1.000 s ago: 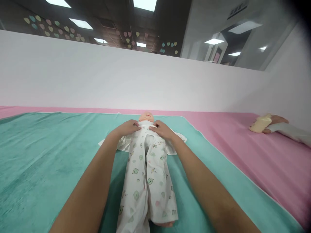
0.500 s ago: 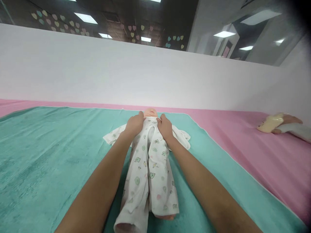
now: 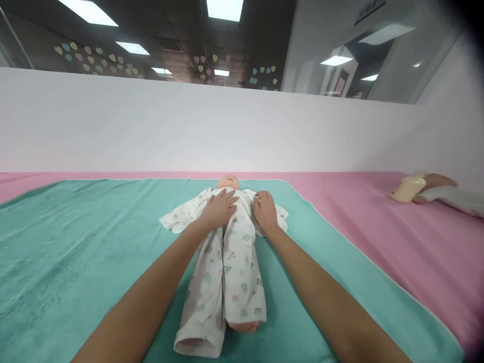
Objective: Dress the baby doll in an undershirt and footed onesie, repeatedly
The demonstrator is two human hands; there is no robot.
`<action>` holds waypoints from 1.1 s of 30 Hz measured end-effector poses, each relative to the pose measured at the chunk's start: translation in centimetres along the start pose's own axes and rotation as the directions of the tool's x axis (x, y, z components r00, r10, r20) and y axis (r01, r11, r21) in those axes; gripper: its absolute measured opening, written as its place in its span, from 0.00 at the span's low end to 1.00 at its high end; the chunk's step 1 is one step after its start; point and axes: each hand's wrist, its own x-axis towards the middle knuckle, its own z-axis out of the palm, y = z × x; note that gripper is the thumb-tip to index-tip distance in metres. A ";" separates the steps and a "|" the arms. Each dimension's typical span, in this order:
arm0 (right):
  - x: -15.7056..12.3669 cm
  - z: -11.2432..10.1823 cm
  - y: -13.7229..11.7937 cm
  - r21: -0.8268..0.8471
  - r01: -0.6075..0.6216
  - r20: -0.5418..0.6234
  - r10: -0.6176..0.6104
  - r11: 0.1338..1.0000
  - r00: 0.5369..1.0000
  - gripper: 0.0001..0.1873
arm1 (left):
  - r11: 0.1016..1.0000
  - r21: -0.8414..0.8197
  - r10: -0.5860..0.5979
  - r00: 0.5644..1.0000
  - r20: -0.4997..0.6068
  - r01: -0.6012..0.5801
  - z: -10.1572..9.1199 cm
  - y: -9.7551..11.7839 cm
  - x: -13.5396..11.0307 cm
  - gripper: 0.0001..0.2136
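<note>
A baby doll (image 3: 228, 181) lies on its back, head at the far end, in white printed clothes. My left hand (image 3: 219, 209) rests flat on its belly, fingers stretched out over the top of the baby trousers (image 3: 242, 272). At the doll's side, my right hand (image 3: 265, 209) is curled, with a bit of the white baby shirt (image 3: 183, 212) at its fingertips. The shirt's sleeves spread out to both sides. One bare foot (image 3: 245, 326) pokes from the right trouser leg; the left leg's opening shows no foot.
A teal blanket (image 3: 94, 262) lies under the doll on a pink mat (image 3: 378, 217). At the right, another person's hand (image 3: 440, 180) is by a pale yellow bottle (image 3: 409, 187). A low white wall (image 3: 189, 126) runs behind, with dark glass above it.
My left hand has gone from gripping the waistband to lying flat on the belly. My right hand has moved slightly down and outward to the doll's side. The view has tilted up.
</note>
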 end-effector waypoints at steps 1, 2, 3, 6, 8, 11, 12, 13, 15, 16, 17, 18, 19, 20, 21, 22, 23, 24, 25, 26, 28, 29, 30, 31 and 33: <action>-0.5 -0.9 0.7 -0.087 -0.035 0.017 0.037 0.996 0.999 0.10 | 0.999 -0.030 -0.047 0.999 -0.028 0.046 -0.2 -1.0 -0.3 0.20; -0.9 -1.8 1.4 -0.158 -0.089 0.031 0.095 0.983 0.995 0.12 | 0.993 -0.052 -0.112 0.991 -0.073 0.108 -0.3 -2.1 -0.6 0.21; -1.2 -2.5 2.0 -0.211 -0.153 0.043 0.166 0.965 0.985 0.14 | 0.981 -0.057 -0.193 0.974 -0.117 0.188 -0.4 -3.1 -1.1 0.21; -1.3 -4.0 3.3 -0.277 -0.352 0.090 0.389 0.894 0.917 0.20 | 0.905 0.083 -0.395 0.897 -0.198 0.417 -0.3 -5.6 -2.6 0.20; -1.0 -4.4 3.5 -0.266 -0.432 0.149 0.480 0.862 0.865 0.21 | 0.857 0.220 -0.420 0.879 -0.224 0.466 0.1 -6.6 -3.6 0.18; -0.6 -4.8 3.3 -0.108 -0.450 0.253 0.463 0.886 0.850 0.22 | 0.852 0.246 -0.413 0.882 -0.227 0.462 0.1 -7.2 -4.1 0.13; -0.4 -5.0 3.1 -0.041 -0.440 0.276 0.434 0.897 0.858 0.22 | 0.861 0.187 -0.434 0.875 -0.216 0.473 -0.1 -7.3 -4.0 0.12; -0.3 -5.2 2.9 0.010 -0.425 0.290 0.404 0.905 0.868 0.22 | 0.867 0.087 -0.468 0.861 -0.199 0.491 -0.5 -7.4 -3.9 0.11; 0.2 -5.7 2.1 0.149 -0.414 0.297 0.359 0.898 0.885 0.21 | 0.836 -0.160 -0.547 0.821 -0.164 0.525 -1.5 -7.4 -3.5 0.12; 0.6 -6.0 1.5 0.272 -0.420 0.306 0.336 0.866 0.891 0.20 | 0.807 -0.264 -0.576 0.803 -0.152 0.529 -2.1 -7.3 -3.3 0.13; 1.0 -6.1 0.8 0.418 -0.426 0.314 0.312 0.803 0.897 0.19 | 0.784 -0.336 -0.592 0.791 -0.151 0.523 -2.7 -7.1 -3.0 0.15; 1.4 -6.2 -0.2 0.558 -0.425 0.320 0.288 0.712 0.903 0.19 | 0.774 -0.383 -0.593 0.789 -0.159 0.505 -3.4 -6.8 -2.8 0.16; 1.8 -6.2 -1.2 0.670 -0.418 0.324 0.265 0.614 0.908 0.18 | 0.774 -0.418 -0.580 0.797 -0.169 0.475 -4.1 -6.3 -2.7 0.17; 2.2 -6.0 -2.4 0.738 -0.409 0.330 0.241 0.537 0.913 0.18 | 0.778 -0.453 -0.556 0.812 -0.178 0.435 -4.8 -5.6 -2.5 0.18; 2.4 -5.8 -3.7 0.762 -0.402 0.344 0.210 0.507 0.915 0.17 | 0.778 -0.493 -0.529 0.829 -0.179 0.390 -5.6 -4.8 -2.5 0.18; 2.5 -5.6 -5.0 0.763 -0.395 0.364 0.165 0.511 0.917 0.16 | 0.776 -0.528 -0.492 0.855 -0.166 0.344 -6.3 -3.9 -2.5 0.18; 2.4 -5.4 -6.2 0.747 -0.385 0.402 0.093 0.542 0.911 0.15 | 0.777 -0.548 -0.445 0.886 -0.130 0.310 -7.0 -3.0 -2.6 0.17; 2.1 -5.3 -7.3 0.716 -0.361 0.451 -0.001 0.598 0.892 0.14 | 0.782 -0.551 -0.387 0.920 -0.061 0.292 -7.8 -2.1 -2.8 0.16; 1.6 -5.2 -8.2 0.675 -0.314 0.493 -0.091 0.668 0.865 0.13 | 0.792 -0.540 -0.312 0.949 0.041 0.284 -8.5 -1.3 -3.1 0.15; 0.9 -5.1 -8.9 0.625 -0.245 0.517 -0.158 0.741 0.841 0.13 | 0.802 -0.528 -0.220 0.960 0.173 0.279 -9.3 -0.6 -3.4 0.14; -0.8 -5.3 -9.4 0.496 -0.076 0.477 -0.198 0.865 0.856 0.12 | 0.802 -0.529 -0.023 0.898 0.439 0.279 -10.5 0.2 -4.1 0.16; -1.8 -5.4 -9.3 0.420 -0.008 0.419 -0.186 0.908 0.889 0.11 | 0.795 -0.535 0.052 0.847 0.529 0.285 -10.9 0.4 -4.4 0.19; -2.7 -5.5 -9.0 0.344 0.031 0.355 -0.161 0.938 0.921 0.11 | 0.789 -0.543 0.101 0.810 0.577 0.288 -11.1 0.4 -4.6 0.21; -3.6 -5.7 -8.6 0.280 0.039 0.307 -0.128 0.959 0.943 0.14 | 0.786 -0.547 0.110 0.806 0.581 0.288 -11.1 0.2 -4.9 0.22; -5.0 -6.0 -7.9 0.197 -0.002 0.290 -0.056 0.980 0.955 0.18 | 0.803 -0.532 0.008 0.886 0.463 0.270 -10.2 -0.2 -5.4 0.22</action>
